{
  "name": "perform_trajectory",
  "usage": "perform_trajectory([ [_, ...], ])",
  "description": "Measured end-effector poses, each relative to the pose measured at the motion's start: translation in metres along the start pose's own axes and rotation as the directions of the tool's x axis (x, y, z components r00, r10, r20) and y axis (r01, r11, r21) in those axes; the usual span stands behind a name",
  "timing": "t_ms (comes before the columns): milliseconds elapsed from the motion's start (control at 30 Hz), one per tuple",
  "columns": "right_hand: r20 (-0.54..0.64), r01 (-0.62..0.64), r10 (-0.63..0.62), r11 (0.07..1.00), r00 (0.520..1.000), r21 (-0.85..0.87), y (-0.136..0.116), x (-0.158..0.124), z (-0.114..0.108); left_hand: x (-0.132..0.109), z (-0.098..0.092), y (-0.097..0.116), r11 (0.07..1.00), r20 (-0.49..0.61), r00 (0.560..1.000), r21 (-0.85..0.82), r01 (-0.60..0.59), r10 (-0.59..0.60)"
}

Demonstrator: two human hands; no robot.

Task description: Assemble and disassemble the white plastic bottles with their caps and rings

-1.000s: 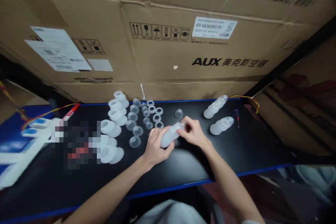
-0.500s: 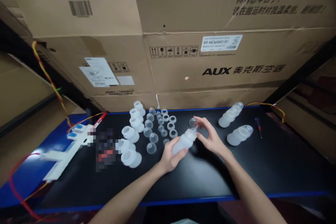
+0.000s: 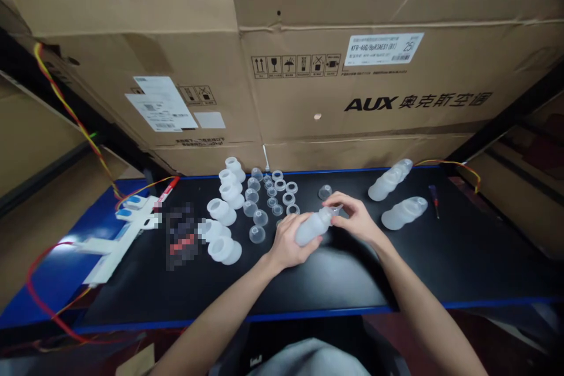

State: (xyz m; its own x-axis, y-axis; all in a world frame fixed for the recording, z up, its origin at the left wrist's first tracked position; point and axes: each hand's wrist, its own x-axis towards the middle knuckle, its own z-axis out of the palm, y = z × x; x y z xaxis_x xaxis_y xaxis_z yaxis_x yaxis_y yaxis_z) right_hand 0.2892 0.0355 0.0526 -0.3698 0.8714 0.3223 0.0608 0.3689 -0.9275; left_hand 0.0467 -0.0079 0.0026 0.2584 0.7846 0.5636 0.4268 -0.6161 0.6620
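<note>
The left hand [image 3: 293, 241] wraps the frosted white plastic bottle [image 3: 312, 229], just right of the frame's centre; the half-curled right hand [image 3: 359, 218] pinches its clear pointed teat [image 3: 335, 210]. The bottle looks light, smooth and squeezable, best held round its body; the teat seems soft. Half a second ago, fingers overlapped the clear dome cap [image 3: 325, 192] behind; now more teat shows.

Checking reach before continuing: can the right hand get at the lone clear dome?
Probably yes: the dome sits just beyond the right hand, nothing visible between, though that hand is at the tip of the bottle.
</note>
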Motion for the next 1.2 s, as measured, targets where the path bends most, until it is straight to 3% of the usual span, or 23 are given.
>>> perform_trajectory([
  [133,-0.098,-0.040,0.044,0.998,0.994,0.042,-0.004,-0.001,-0.006,0.000,-0.003,0.002,1.000,0.001,1.000,0.006,0.015,-0.015],
  [233,-0.329,-0.036,0.072,0.993,0.942,0.115,0.004,0.002,-0.019,0.009,-0.009,0.004,0.996,-0.106,0.992,0.049,0.070,-0.064],
  [300,-0.461,-0.057,0.078,0.997,0.884,0.060,0.015,0.005,-0.030,0.021,-0.012,0.005,0.990,-0.172,0.978,0.056,0.133,-0.122],
  [367,-0.517,-0.108,0.037,0.988,0.855,-0.108,0.030,0.008,-0.038,0.038,-0.012,0.004,0.975,-0.195,0.962,0.077,0.207,-0.189],
  [533,-0.380,-0.158,-0.060,0.842,0.923,-0.515,0.069,0.011,-0.048,0.082,0.003,-0.007,0.910,-0.111,0.948,0.268,0.317,-0.298],
  [667,-0.282,-0.181,-0.045,0.666,0.958,-0.724,0.085,0.015,-0.045,0.093,0.020,-0.017,0.889,-0.006,0.945,0.339,0.309,-0.326],
  [933,-0.392,-0.341,-0.041,0.417,0.919,-0.843,0.095,0.026,-0.037,0.090,0.035,-0.029,0.872,0.075,0.918,0.353,0.341,-0.389],
  [1067,-0.344,-0.318,-0.055,0.264,0.937,-0.910,0.089,0.026,-0.038,0.094,0.035,-0.027,0.856,0.081,0.910,0.382,0.348,-0.406],
  [1200,-0.318,-0.325,0.064,0.177,0.946,-0.929,0.080,0.029,-0.035,0.097,0.036,-0.027,0.853,0.082,0.914,0.402,0.334,-0.397],
])
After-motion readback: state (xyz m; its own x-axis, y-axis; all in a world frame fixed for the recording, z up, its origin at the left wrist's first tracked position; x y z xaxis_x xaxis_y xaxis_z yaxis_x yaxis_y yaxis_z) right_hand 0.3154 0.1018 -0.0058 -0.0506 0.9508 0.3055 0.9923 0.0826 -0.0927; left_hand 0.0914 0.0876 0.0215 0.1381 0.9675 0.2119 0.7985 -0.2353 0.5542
